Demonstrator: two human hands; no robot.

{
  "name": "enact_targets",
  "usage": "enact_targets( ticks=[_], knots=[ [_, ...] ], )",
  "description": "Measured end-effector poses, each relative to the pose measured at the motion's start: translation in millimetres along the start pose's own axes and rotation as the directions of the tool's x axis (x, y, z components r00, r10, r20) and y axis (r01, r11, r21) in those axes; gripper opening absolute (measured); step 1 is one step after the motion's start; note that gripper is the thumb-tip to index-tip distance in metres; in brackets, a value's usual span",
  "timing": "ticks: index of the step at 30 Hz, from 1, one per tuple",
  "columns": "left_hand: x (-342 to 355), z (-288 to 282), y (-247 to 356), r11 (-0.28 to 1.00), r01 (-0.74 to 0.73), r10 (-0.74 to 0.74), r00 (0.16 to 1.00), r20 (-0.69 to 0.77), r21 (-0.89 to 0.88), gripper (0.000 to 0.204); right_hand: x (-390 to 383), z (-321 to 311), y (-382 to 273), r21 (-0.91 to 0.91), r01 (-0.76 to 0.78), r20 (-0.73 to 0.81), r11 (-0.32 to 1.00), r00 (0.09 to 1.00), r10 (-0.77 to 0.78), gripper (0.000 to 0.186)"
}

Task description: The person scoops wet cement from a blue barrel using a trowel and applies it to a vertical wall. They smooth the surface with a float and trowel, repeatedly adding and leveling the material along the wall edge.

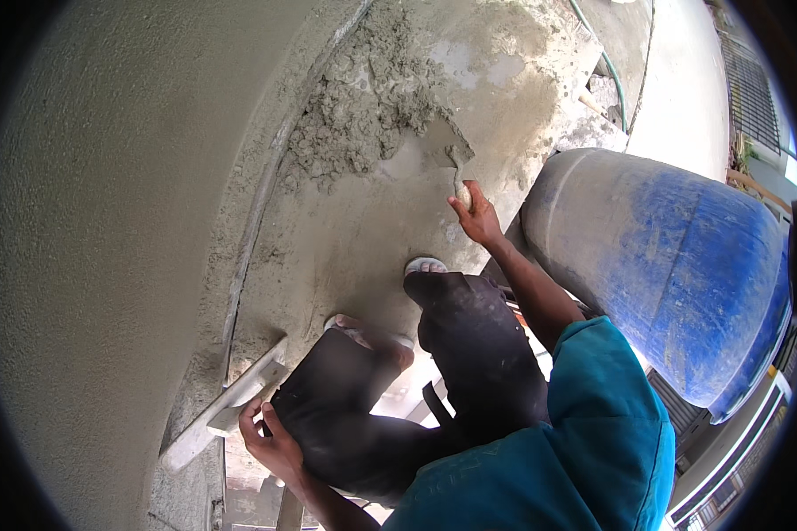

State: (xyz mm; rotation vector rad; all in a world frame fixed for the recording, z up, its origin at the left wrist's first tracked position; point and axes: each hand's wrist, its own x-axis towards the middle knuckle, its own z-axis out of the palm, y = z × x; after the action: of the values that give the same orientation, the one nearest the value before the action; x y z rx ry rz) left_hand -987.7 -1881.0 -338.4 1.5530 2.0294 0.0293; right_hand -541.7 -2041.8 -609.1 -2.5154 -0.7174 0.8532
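Observation:
My right hand (475, 215) grips the pale handle of a pointed metal trowel (444, 140), whose blade lies at the edge of a lumpy pile of wet grey mortar (354, 115). My left hand (276, 442) is low beside my dark-trousered left knee, its fingers loosely curved and apart, close to a pale float (190, 442) leaning along the base of the wall; whether they touch it I cannot tell. My feet, in sandals, stand on the mortar-smeared floor (328, 239).
A rendered grey wall (97, 221) with a raised strip at its base runs along my left. A large, dust-coated blue plastic barrel (682, 274) lies close on my right. Beyond the floor's edge are a green hose (620, 88), rubble, a white surface and a metal grating (748, 88).

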Motion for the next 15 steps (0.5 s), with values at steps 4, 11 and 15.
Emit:
enact_targets(
  ticks=[4,11,15],
  knots=[
    [14.0,14.4,9.1,0.987,-0.132,0.109,0.971,-0.212,-0.096,0.025,24.1,-15.4,33.9,0.074,-0.286,-0.148,0.955,0.944,0.294,0.045],
    [-1.3,23.7,-5.0,0.986,-0.128,0.057,0.869,-0.492,-0.111,0.031,122.1,40.5,-78.3,0.388,-0.274,0.251,0.88,0.95,0.185,0.033],
    [-21.5,1.2,-25.4,0.969,-0.069,-0.081,0.818,-0.569,-0.237,0.033,96.7,-3.6,-85.3,0.384,-0.188,0.197,0.904,0.973,0.119,0.032]
  ],
)
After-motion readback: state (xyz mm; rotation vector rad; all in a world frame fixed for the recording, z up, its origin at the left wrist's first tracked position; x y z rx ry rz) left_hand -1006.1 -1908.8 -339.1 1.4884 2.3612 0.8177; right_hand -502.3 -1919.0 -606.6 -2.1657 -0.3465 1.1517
